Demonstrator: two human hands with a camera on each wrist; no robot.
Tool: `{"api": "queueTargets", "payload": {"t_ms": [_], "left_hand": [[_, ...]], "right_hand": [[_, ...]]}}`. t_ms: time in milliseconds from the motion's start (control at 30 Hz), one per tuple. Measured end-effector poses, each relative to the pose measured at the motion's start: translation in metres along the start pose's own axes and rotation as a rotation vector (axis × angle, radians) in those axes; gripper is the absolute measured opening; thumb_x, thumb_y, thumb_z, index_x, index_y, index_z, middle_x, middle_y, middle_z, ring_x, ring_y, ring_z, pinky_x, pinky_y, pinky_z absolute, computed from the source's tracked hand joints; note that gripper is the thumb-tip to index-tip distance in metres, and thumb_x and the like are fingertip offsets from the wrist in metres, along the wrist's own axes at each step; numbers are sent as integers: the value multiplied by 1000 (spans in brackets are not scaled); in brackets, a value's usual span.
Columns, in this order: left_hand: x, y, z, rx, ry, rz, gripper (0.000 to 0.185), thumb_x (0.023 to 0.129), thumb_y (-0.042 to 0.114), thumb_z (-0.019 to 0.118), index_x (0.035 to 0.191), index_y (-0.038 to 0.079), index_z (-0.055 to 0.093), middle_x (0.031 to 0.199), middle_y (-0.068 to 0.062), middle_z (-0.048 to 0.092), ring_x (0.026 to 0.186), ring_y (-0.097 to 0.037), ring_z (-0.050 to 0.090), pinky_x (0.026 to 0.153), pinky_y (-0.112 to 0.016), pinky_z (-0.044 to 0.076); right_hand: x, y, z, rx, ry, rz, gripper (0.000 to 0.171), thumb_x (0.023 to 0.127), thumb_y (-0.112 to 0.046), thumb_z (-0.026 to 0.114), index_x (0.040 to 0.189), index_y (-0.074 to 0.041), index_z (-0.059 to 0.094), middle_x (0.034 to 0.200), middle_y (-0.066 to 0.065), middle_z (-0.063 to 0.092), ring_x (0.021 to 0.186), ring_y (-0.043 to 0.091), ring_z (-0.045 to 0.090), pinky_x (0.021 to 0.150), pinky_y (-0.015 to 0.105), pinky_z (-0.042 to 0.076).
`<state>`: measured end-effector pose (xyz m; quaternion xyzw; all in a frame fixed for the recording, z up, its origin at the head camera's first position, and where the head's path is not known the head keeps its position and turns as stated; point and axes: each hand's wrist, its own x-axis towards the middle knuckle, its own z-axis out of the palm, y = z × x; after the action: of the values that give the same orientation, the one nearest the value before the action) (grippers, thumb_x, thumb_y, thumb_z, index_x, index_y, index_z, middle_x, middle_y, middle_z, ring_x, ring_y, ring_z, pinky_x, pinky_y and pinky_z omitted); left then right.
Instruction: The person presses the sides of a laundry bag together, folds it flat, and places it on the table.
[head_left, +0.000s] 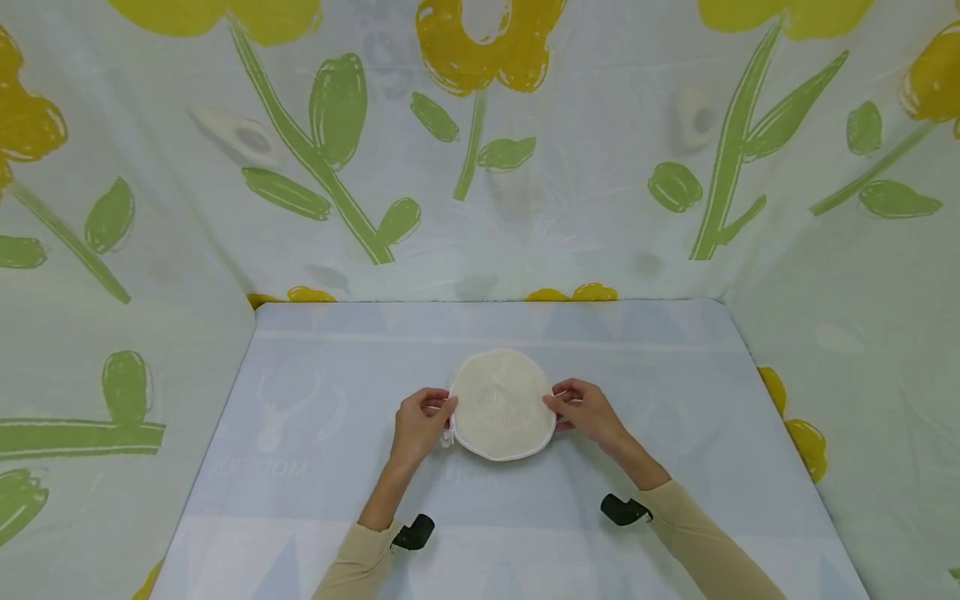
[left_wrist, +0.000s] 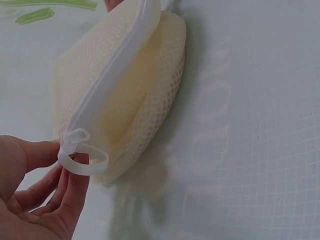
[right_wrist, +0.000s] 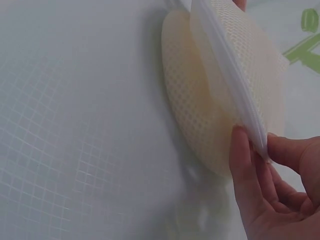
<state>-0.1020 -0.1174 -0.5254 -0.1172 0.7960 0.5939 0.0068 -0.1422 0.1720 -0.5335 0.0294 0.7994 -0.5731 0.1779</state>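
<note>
Cream mesh pouch [head_left: 501, 406] pinched at opposite edges by left hand [head_left: 417, 423] and right hand [head_left: 587, 410].

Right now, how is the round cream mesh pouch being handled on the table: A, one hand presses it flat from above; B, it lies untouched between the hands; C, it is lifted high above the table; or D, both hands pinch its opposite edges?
D: the left hand and right hand each pinch one side of the mesh pouch, which rests on the table.
</note>
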Motion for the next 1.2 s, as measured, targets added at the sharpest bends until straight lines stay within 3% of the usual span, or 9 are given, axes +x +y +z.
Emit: {"api": "queueTargets", "payload": {"t_ms": [367,533,667,800,900,1033,1200], "left_hand": [[3,-11,5,-5,15,15,18,93,9,76,102,-6,71,83,-12,71,64,-9,63,58,-21,56],[3,-13,6,19,44,66,19,92,9,77,104,-4,71,85,-12,71,68,-12,64,59,-20,55],[0,-14,8,84,80,209,21,92,7,78,109,-2,70,92,-11,69,79,-18,66,67,-22,56],[-1,-14,10,184,98,429,21,91,1,77,110,-3,69,99,-12,66,87,-23,66,76,-29,58],[-1,-14,11,248,105,575,18,90,-4,76,106,-3,71,100,-13,67,91,-25,66,79,-35,58],[0,-14,11,313,107,687,17,88,-8,75,103,0,74,102,-10,70,96,-26,64,82,-38,56],[2,-17,11,356,33,832,23,87,-9,76,109,0,75,108,-11,70,104,-28,63,88,-39,56]], "right_hand": [[1,5,5,-5,24,-37,34,95,-16,76,115,8,62,89,11,63,71,16,69,62,36,62],[-1,4,6,-54,73,-72,30,94,-15,77,111,6,64,88,13,65,70,18,69,61,33,61],[-3,3,8,-173,159,-181,26,92,-16,79,107,2,67,88,10,67,73,17,67,63,25,58],[-4,5,11,-236,227,-339,25,90,-11,81,108,1,68,93,9,69,83,20,65,70,22,54],[-4,6,13,-258,233,-474,25,89,-4,80,110,2,67,98,11,69,89,24,66,75,26,56],[-5,6,14,-315,215,-609,26,89,2,77,113,1,67,106,10,69,94,24,67,83,34,57],[-4,9,14,-372,154,-700,28,92,4,74,118,-2,69,112,8,69,101,23,65,88,41,56]]}}
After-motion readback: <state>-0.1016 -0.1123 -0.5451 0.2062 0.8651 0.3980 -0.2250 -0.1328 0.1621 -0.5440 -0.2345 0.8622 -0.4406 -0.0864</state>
